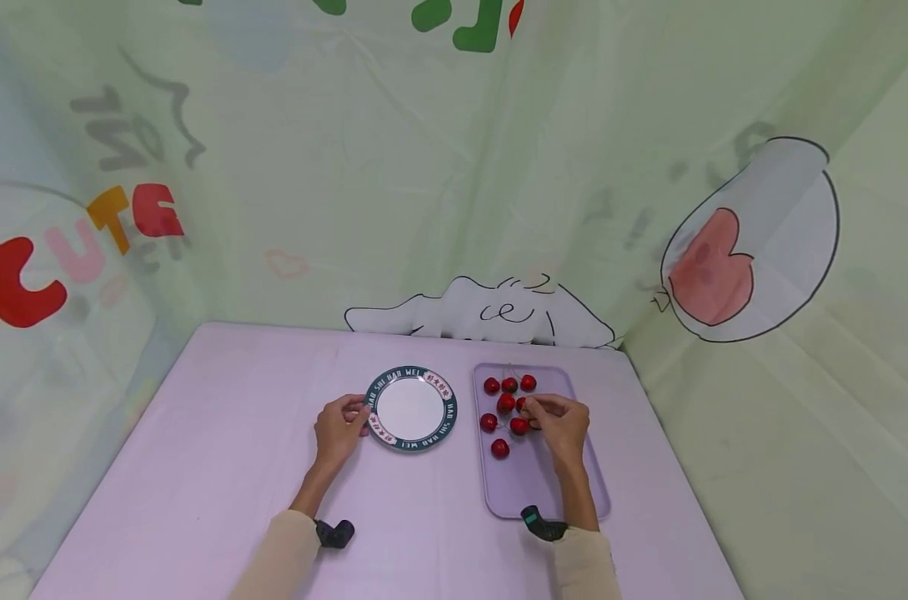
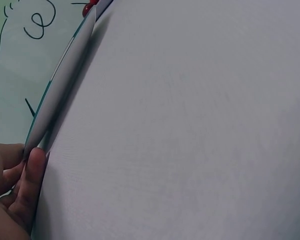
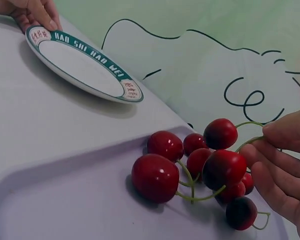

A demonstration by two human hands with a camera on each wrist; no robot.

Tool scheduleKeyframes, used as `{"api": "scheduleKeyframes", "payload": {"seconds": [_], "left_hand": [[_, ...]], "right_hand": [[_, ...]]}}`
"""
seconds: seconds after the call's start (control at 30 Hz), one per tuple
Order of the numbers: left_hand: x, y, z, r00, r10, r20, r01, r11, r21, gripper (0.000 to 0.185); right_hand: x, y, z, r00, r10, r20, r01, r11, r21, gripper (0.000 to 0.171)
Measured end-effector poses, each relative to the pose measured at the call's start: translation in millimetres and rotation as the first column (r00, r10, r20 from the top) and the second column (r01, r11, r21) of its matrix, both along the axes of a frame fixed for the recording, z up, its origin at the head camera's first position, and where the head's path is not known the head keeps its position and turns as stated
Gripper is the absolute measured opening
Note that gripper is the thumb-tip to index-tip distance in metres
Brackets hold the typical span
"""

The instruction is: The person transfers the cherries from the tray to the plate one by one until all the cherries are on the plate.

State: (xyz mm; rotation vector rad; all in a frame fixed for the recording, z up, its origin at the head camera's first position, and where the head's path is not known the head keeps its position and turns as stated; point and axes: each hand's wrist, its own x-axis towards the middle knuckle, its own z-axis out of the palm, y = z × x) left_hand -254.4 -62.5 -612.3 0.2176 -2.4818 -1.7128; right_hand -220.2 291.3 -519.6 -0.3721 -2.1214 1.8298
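Observation:
My left hand (image 1: 341,427) holds the near-left rim of a round white plate (image 1: 410,410) with a dark green lettered border. In the left wrist view the thumb lies over the plate's edge and fingers (image 2: 34,167) reach beneath it. Over the lilac tray (image 1: 532,492), my right hand (image 1: 564,423) pinches thin green cherry stems between thumb and fingertips. Two red cherries with dark patches, an upper cherry (image 3: 221,133) and a lower cherry (image 3: 224,170), are on the stems that run to those fingertips. Several other glossy cherries (image 3: 155,178) lie around them in the tray.
The tray stands right of the plate on a pale pink cloth-covered table (image 1: 221,467). Behind and beside it hangs a light green curtain (image 1: 333,167) with printed drawings and letters. Each wrist wears a black camera strap (image 1: 335,533).

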Motion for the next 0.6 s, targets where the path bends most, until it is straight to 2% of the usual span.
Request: {"api": "scheduleKeyframes", "payload": {"seconds": [0.13, 0.27, 0.6], "left_hand": [[-1.0, -1, -2.5, 1.0, 0.008, -0.006, -0.008, 1.0, 0.0, 0.031], [-0.8, -1, -6.5, 1.0, 0.016, 0.005, -0.016, 1.0, 0.003, 0.03], [-0.9, -2, -6.6, 1.0, 0.0, -0.013, 0.001, 1.0, 0.011, 0.029]], "right_hand": [[-5.9, -1, -7.6, 0.998, 0.006, -0.056, -0.013, 0.993, -0.116, 0.023], [-13.8, -2, -22.6, 0.997, 0.029, -0.067, -0.043, 0.977, -0.208, 0.025], [-25.0, -23, -48.7, 0.99, 0.101, -0.098, -0.123, 0.958, -0.26, 0.026]]}}
